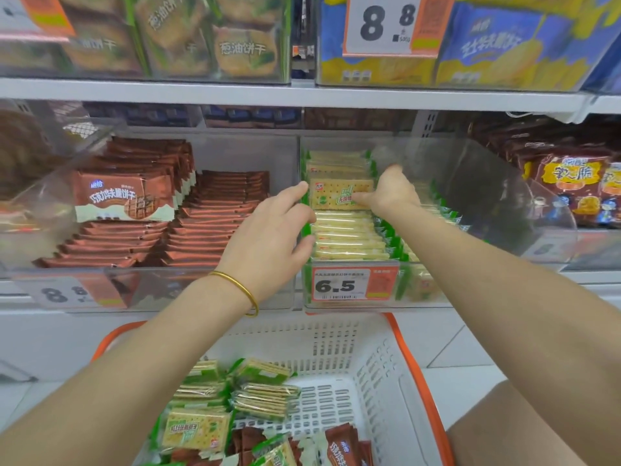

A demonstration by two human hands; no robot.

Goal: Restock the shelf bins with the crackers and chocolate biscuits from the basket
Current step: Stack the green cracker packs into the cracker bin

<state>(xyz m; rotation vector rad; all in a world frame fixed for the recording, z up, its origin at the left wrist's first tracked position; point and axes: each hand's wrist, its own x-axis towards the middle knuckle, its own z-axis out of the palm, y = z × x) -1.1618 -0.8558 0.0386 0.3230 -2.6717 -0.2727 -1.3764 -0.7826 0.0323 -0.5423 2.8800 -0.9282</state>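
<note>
Cracker pack point(339, 196) lies crosswise in bin point(504, 210), long axis left-right. Right hand point(391, 193) pinches its right end; left hand point(268, 230), loosely spread, touches its left edge.

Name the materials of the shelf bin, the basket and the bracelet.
Clear shelf bin around the crackers: transparent plastic, glossy; packs show through its walls. White slotted basket with orange rim: moulded plastic, matt, going by its even slots. Gold-coloured bangle: looks like polished metal, from its shine; which metal, unclear.

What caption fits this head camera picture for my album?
Left hand touches and right hand pinches a cracker pack in the clear bin above the basket.
</note>
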